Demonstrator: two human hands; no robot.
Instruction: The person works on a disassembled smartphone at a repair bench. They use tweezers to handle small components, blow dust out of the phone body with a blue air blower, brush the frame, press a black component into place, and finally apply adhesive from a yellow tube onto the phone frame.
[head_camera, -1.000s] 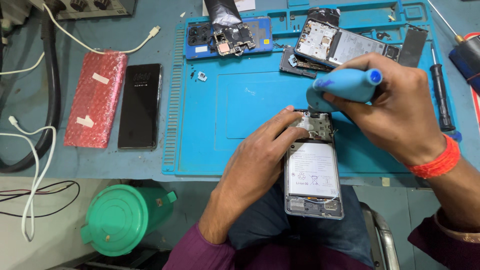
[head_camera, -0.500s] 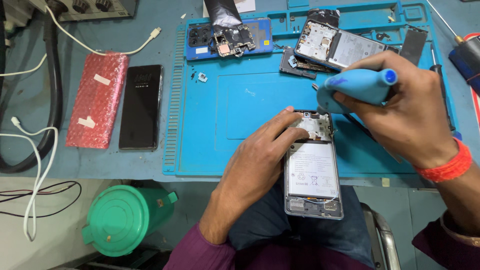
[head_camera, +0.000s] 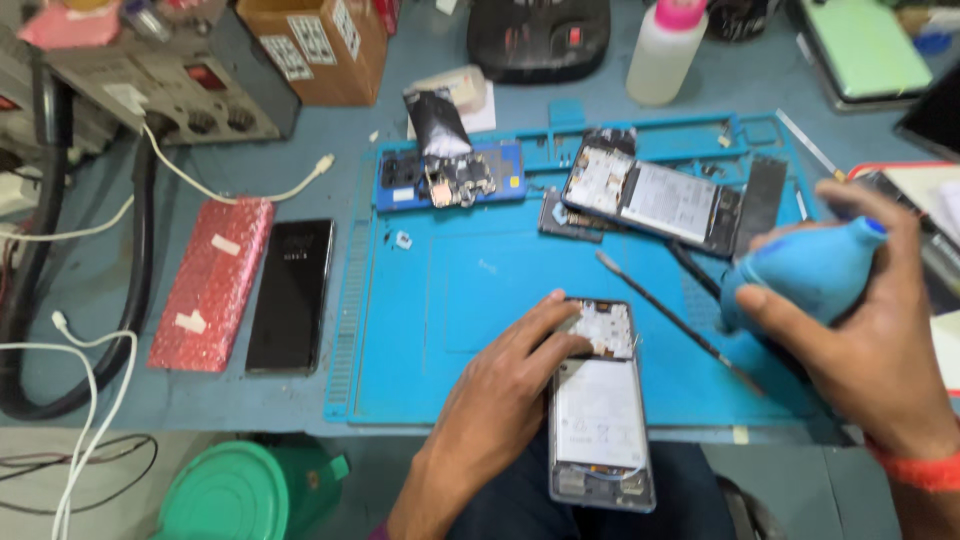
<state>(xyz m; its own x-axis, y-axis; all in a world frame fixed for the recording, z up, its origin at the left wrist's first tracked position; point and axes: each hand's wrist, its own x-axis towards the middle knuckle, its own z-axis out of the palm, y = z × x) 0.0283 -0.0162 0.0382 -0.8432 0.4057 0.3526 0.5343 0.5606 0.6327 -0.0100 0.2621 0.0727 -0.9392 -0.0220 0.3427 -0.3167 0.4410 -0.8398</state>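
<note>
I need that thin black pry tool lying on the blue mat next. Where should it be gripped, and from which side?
Probably pinch the black pry tool at mid-shaft, coming from above. It lies flat and slanted on the blue mat, its upper-left tip free; its lower-right end runs under the right hand, so the middle looks easiest to reach.

A single head-worn camera looks steeply down, close over a blue silicone work mat that fills the frame's centre; no second view.

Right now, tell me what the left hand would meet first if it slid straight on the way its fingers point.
The left hand points up-right across the opened grey phone; beyond that, probably the thin black rod tool on the blue mat.
</note>
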